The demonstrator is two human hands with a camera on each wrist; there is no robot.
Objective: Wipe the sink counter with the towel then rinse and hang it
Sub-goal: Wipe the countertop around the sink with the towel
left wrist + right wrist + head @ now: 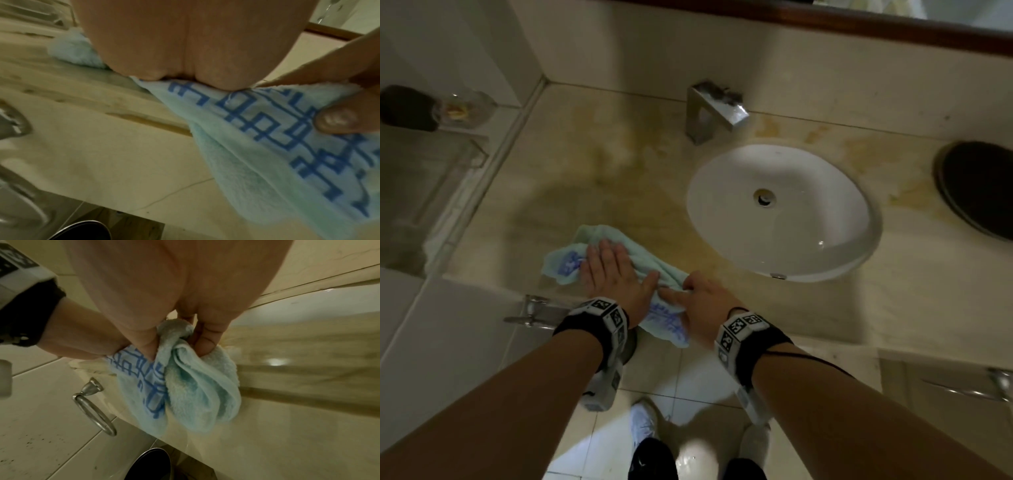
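A light blue towel (606,240) with a darker blue pattern lies bunched on the beige stone counter (592,164), left of the white oval sink (780,212). One end hangs over the front edge. My left hand (613,270) lies flat on the towel with straight fingers, pressing it to the counter. My right hand (698,294) grips the towel's hanging end at the counter edge; in the right wrist view its fingers (205,344) are curled into the towel's folds (195,386). In the left wrist view the patterned towel (267,146) drapes below my palm (185,48).
A square chrome tap (714,109) stands behind the sink. A dark round object (983,188) sits at the right. A glass shelf (441,150) with a dark bottle is at the left wall. A metal towel ring (92,405) hangs below the counter's front.
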